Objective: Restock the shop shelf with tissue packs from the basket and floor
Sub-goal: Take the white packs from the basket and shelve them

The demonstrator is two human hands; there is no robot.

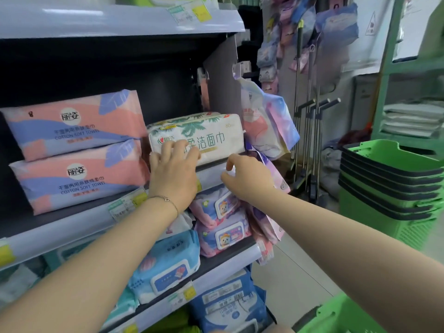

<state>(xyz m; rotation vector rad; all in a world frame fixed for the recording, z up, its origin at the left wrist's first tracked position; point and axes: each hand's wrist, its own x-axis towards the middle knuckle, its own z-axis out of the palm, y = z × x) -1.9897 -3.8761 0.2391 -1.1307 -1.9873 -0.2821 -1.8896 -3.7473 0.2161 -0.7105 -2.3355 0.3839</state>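
Green basket: low down, under the right arm.
Left grip: wide, fingers spread flat on the white tissue pack.
Right grip: curled at the shelf lip; holding anything, can't tell.
Whereabouts: tissue pack lies on the shelf, just beside stacked pink packs.
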